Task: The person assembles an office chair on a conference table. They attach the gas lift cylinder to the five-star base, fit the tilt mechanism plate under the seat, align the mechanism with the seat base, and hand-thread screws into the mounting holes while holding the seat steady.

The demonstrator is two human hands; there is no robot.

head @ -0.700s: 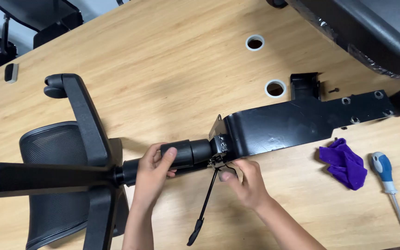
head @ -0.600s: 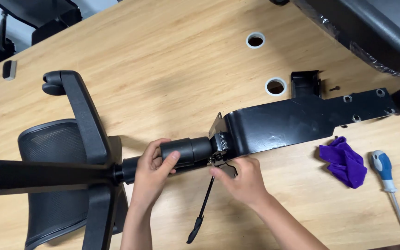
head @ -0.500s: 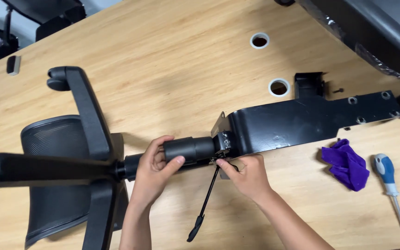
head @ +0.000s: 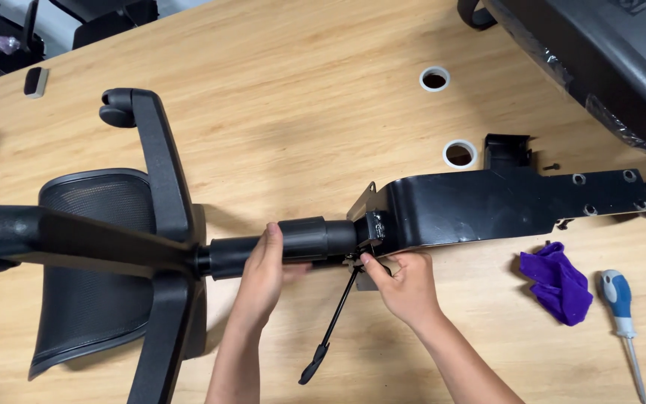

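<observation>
**Entry: chair column and tilt mechanism, held on the worktop**

Risks. The fingertips of the right hand (head: 407, 286) sit at the joint where the black cylinder (head: 285, 243) meets the black mechanism plate (head: 502, 206); should the two parts close together or twist, those fingers could likely be pinched. The thin lever (head: 332, 323) hangs out from the joint towards the near edge and could catch a wrist or bend if the assembly rolls. The chair base (head: 76, 239) is heavy at the far left end; a loosened grip might let the column turn. A small screw (head: 552, 166) lies loose beyond the plate and could be knocked away.

Hands. The left hand (head: 263, 265) comes up from below, fingers curled over the cylinder in a firm wrap, thumb side towards the base. The right hand is partly closed, thumb and forefinger pinching at the lever's root under the plate's bracket; what it pinches exactly is too small to tell.

Surroundings. Purple cloth (head: 558, 283) and blue-handled screwdriver (head: 622, 322) lie right, apart from both hands, on the wooden worktop (head: 285, 127).
</observation>
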